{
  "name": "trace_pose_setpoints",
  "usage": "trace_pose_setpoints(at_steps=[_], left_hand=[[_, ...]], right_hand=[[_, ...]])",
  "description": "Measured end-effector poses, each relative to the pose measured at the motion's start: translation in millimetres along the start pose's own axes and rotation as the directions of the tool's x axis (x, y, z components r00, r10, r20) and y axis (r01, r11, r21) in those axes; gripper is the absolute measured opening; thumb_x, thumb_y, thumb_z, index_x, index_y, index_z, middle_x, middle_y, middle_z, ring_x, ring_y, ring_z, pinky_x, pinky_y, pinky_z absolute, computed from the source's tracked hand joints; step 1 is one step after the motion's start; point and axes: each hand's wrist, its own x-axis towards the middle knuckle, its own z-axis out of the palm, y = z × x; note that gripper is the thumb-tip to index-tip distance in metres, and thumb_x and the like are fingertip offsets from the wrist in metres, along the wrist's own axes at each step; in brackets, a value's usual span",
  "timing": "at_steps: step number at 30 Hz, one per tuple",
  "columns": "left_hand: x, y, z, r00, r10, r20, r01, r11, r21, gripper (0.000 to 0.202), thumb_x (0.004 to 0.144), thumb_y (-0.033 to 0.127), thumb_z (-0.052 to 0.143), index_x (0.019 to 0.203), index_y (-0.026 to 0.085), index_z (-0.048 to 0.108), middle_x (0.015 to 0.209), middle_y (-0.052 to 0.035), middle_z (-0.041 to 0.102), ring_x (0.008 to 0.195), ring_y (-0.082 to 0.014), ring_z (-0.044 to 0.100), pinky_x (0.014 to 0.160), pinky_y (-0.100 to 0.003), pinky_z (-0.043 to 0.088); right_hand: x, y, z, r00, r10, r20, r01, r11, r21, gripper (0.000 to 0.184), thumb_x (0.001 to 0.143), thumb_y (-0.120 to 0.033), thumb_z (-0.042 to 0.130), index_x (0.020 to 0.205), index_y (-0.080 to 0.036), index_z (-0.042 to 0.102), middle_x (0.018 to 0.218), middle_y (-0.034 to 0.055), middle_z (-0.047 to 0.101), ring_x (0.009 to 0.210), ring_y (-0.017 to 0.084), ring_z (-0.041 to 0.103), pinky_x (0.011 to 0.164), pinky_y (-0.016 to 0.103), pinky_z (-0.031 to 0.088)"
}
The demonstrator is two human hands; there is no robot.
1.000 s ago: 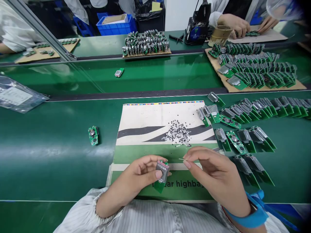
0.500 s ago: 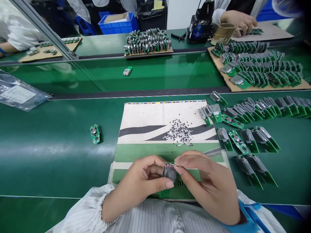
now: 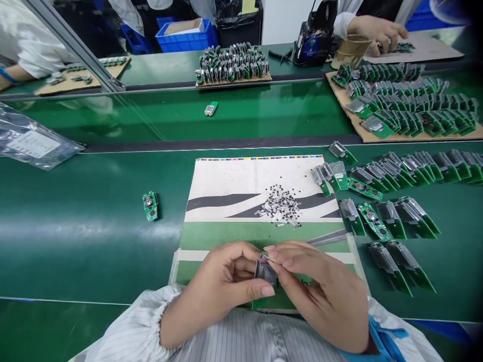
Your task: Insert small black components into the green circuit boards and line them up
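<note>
My left hand (image 3: 226, 281) is closed round a small green circuit board with a metal clip (image 3: 265, 271), held low over the printed cardboard sheet (image 3: 241, 176). My right hand (image 3: 320, 286) pinches at the top of that same board with thumb and forefinger; whether something tiny sits between the fingertips I cannot make out. A heap of tiny black and silver parts (image 3: 279, 205) lies on the sheet just beyond my hands.
Rows of green boards with metal clips (image 3: 392, 201) lie to the right. One lone board (image 3: 150, 206) lies at the left. On the belt beyond travels a single board (image 3: 210, 108). Cardboard trays of boards (image 3: 407, 108) (image 3: 232, 63), a plastic bag (image 3: 30, 141) and co-workers' hands (image 3: 377, 30) are further off.
My right hand, which held a thin pin apart from the board, has come in to meet the board in my left hand. The single board on the far belt has drifted right.
</note>
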Motion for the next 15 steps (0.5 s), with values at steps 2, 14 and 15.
trace_pose_setpoints(at_steps=[2,14,15], left_hand=[[-0.6,-0.2,0.7,1.000,0.018,-0.001,-0.018,1.000,0.016,0.032,0.061,0.004,0.087,0.074,0.015,0.060,0.070,0.0039,0.065,0.063,-0.0069,0.061,0.057,-0.014,0.049],[0.5,-1.6,-2.7,0.990,0.130,-0.045,-0.114,0.959,0.259,0.022,0.069,0.015,0.084,0.078,0.016,0.063,0.083,0.0002,0.062,0.067,-0.0097,0.062,0.060,-0.018,0.054],[0.0,-1.2,-2.6,0.989,0.142,-0.048,-0.123,0.952,0.282,0.021,0.070,0.014,0.083,0.078,0.016,0.064,0.084,-0.0001,0.062,0.067,-0.0096,0.062,0.059,-0.018,0.054]], right_hand=[[0.1,0.1,0.7,1.000,-0.003,0.002,0.003,1.000,0.004,0.032,0.082,0.003,0.058,0.094,-0.026,0.054,0.086,-0.0009,0.076,0.088,0.016,0.075,0.085,0.029,0.061],[-1.6,-1.0,4.7,0.983,0.184,-0.029,-0.179,0.977,0.118,0.024,0.087,-0.004,0.059,0.093,-0.028,0.056,0.086,-0.0025,0.075,0.092,0.016,0.074,0.078,0.025,0.062],[-2.5,-0.3,4.6,0.981,0.193,-0.019,-0.189,0.973,0.129,0.025,0.087,-0.004,0.060,0.095,-0.028,0.057,0.088,-0.0022,0.075,0.093,0.016,0.074,0.079,0.025,0.061]])
